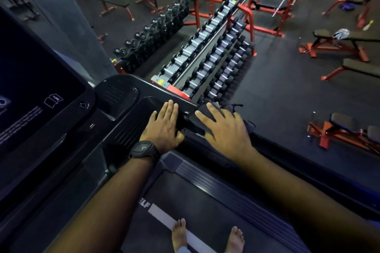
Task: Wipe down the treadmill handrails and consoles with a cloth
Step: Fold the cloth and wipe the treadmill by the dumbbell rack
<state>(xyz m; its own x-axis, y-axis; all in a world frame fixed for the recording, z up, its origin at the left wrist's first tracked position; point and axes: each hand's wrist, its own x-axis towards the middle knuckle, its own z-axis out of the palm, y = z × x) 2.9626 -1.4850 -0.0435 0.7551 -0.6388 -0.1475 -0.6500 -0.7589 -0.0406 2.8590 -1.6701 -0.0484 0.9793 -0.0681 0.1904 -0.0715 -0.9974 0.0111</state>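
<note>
White letters "ELF" on treadmill belt (185, 195), booklet icon and blurred, unreadable lines on console screen (30, 80)

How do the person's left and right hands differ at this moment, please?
The left hand lies bare on the console, while the right hand presses a dark cloth onto the handrail. The left wrist wears a black watch; the right wrist is bare. The left hand's fingers lie close together; the right hand's are spread. Both hands are palm down with straight fingers.
</note>
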